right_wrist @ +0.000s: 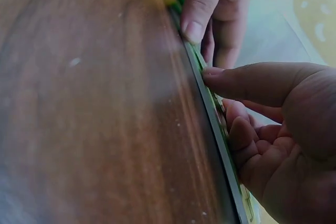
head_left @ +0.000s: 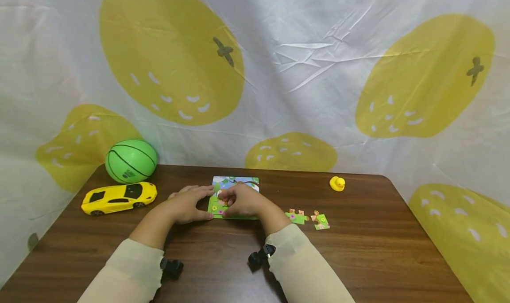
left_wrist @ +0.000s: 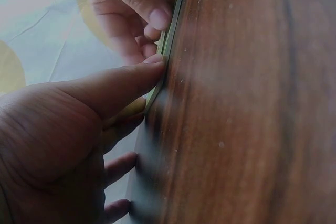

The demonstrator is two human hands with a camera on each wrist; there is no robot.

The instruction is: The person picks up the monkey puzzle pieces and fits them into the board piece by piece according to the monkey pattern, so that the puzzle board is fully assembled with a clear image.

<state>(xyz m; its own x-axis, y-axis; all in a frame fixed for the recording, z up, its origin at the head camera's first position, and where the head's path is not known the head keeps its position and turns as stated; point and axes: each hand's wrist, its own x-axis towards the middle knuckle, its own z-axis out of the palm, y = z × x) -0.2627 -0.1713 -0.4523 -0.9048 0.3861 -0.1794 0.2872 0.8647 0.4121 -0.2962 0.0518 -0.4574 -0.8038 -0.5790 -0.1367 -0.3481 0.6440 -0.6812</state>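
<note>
A jigsaw puzzle board with a bright blue-and-green picture lies flat on the table, partly covered by my hands. My left hand spans its near left corner; the thumb touches the front edge and the fingers stay spread along the left side. Over the board's lower middle is my right hand. Its thumb presses at the front edge while the other fingers are loosely bent above the surface. No piece shows between them. Two loose puzzle pieces, a left one and a right one, lie right of the board.
At the back left of the brown table sit a green ball and a yellow toy car. A yellow rubber duck stands at the back right. Behind hangs a white curtain with yellow fruit prints.
</note>
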